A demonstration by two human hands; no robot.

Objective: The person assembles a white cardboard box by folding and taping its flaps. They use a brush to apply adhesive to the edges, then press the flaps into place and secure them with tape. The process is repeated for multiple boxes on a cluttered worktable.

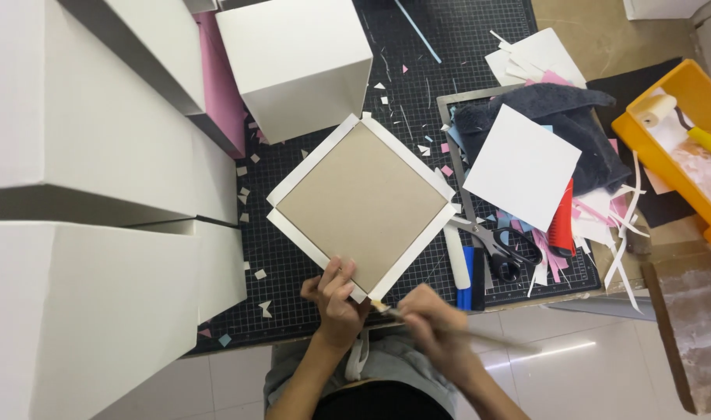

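Observation:
A square of brown cardboard [363,204] lies diamond-wise on a white paper sheet whose margins show as a border [414,159], all on a black gridded cutting mat [417,70]. My left hand [333,297] presses its fingers on the near corner of the square. My right hand [433,320] grips a thin brush [386,308] whose tip touches the white border at that same near corner. The brush handle runs off to the right, blurred.
Large white boxes [83,155] crowd the left side, and another white box [297,62] stands behind the square. Scissors [499,245], a white paper square [523,167] on a dark towel [565,117], paper scraps and an orange tray [682,124] with a roller lie to the right.

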